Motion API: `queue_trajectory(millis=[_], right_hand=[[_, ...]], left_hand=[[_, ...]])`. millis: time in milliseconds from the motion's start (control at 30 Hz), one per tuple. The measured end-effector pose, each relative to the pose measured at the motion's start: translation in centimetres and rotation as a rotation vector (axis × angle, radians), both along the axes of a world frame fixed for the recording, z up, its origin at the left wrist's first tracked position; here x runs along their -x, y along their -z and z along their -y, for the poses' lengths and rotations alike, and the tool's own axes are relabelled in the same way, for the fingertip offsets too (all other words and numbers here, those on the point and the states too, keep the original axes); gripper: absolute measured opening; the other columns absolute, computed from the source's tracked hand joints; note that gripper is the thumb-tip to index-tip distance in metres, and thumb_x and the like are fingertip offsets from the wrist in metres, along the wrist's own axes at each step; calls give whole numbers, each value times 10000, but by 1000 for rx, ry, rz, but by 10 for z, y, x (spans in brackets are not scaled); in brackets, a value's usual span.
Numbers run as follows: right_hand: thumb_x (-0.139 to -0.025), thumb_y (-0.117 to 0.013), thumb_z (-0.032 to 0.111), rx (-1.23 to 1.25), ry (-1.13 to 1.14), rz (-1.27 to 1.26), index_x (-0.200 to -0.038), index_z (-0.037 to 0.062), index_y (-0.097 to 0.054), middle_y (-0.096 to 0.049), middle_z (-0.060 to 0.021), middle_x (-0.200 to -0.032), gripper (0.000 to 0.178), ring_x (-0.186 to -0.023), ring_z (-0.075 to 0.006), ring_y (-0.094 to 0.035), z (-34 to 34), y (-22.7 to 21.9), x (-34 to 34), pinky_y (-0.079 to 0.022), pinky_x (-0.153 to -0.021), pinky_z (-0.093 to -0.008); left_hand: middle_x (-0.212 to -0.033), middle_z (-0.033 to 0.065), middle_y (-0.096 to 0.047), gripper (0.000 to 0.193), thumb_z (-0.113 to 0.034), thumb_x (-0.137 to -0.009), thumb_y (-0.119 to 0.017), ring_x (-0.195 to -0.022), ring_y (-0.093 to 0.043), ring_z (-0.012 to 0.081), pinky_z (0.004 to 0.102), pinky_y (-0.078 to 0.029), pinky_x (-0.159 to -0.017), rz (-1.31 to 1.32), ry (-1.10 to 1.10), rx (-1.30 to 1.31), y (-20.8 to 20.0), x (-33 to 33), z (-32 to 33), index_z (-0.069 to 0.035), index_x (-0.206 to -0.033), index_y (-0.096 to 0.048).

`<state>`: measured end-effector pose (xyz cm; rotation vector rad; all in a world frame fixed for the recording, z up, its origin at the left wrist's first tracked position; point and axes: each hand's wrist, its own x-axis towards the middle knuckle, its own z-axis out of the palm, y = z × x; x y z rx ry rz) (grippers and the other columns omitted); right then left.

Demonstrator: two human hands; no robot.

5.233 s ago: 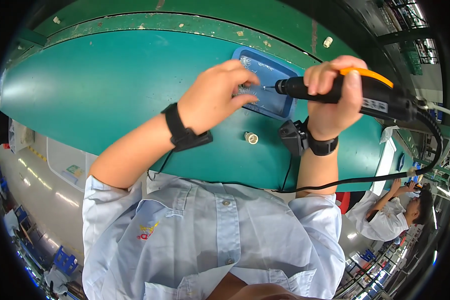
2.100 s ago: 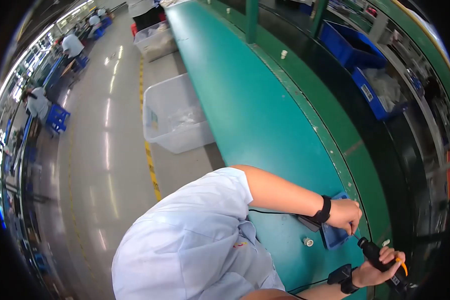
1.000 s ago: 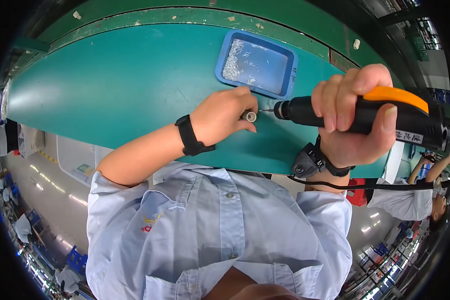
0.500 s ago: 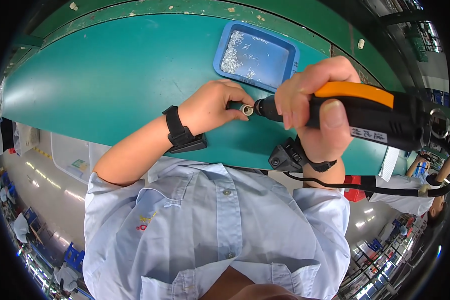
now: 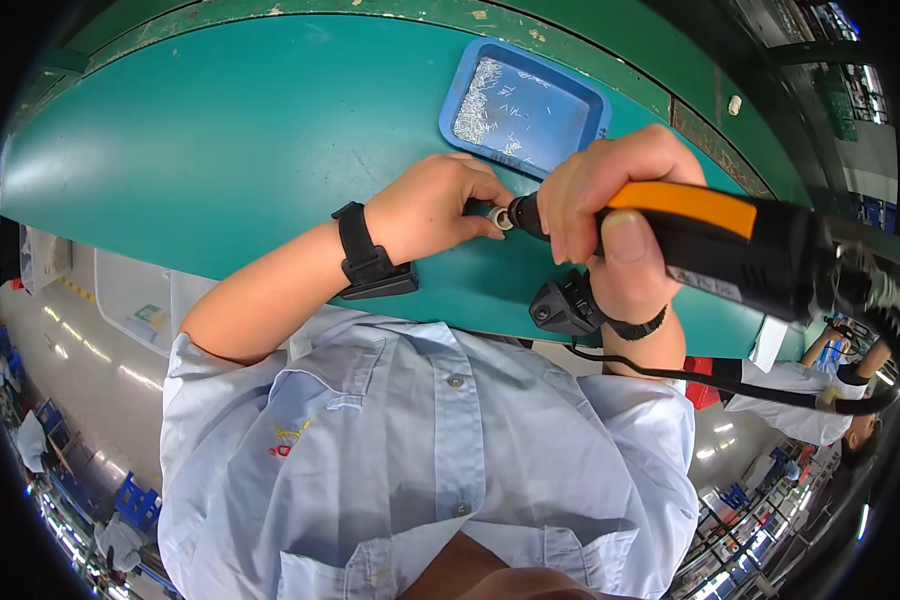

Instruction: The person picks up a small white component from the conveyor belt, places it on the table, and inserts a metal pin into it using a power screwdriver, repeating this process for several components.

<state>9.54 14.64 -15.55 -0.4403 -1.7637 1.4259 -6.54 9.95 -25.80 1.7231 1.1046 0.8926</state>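
My right hand (image 5: 620,205) is wrapped round a black electric screwdriver (image 5: 770,240) with an orange lever, its cable trailing at the far right. The tool lies nearly level, its tip pointing left. Between the thumb and fingers of my left hand (image 5: 435,205) is a small pale ring-shaped part (image 5: 501,218). The screwdriver's nose meets this part or sits right beside it; the exact contact is hidden. Beyond both hands stands a blue tray (image 5: 595,115) holding many small silvery pins or screws (image 5: 478,105), heaped mostly along its left side.
A green work surface (image 5: 220,140) spreads under my hands, with a raised green ledge (image 5: 370,8) along its far side. Dark straps with small black devices (image 5: 568,303) sit on both wrists. Another person (image 5: 800,400) is at the right; a clear bin (image 5: 140,300) stands at the lower left.
The rear of the screwdriver has dipped slightly toward me and its nose is closer to the ring-shaped part. The whole view has shifted a little; both grips stay the same.
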Motion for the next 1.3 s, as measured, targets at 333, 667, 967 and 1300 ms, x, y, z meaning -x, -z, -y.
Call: queue_trajectory(millis=[333, 667, 967, 1300], right_hand=[[-863, -614, 346, 103, -70, -92, -921, 26, -460, -465, -12, -533, 360, -433, -112, -441, -3, -8, 2, -382, -462, -273], [-873, -552, 304, -106, 162, -412, -1054, 18, -448, -434, 4, -568, 354, -461, -89, -397, -24, -30, -62, -350, -485, -248], [-854, -601, 310, -92, 296, -316, -1052, 4, -439, -423, -1, -563, 399, -464, -105, -406, -34, -28, -55, -353, -495, -257], [-880, -533, 293, -104, 301, -322, -1070, 25, -428, -405, 9, -596, 345, -518, -81, -380, -53, -15, -63, -321, -554, -234]], left_hand=[[-853, 114, -631, 249, -101, -710, -714, -852, -587, 305, 369, -470, -750, -36, 31, -90, 4, 3, 4, -49, -947, -657], [-889, 129, -656, 296, -176, -780, -693, -804, -641, 232, 348, -503, -713, -375, -536, -107, -23, 99, -127, -53, -1040, -628], [-895, 108, -652, 270, -151, -772, -719, -669, -636, 167, 301, -512, -668, -511, -726, 5, 15, 171, -211, -21, -989, -625], [-1077, 163, -546, 407, -236, -707, -774, -974, -563, 327, 417, -472, -853, -590, -1755, -165, 9, 331, -154, -72, -1022, -576]])
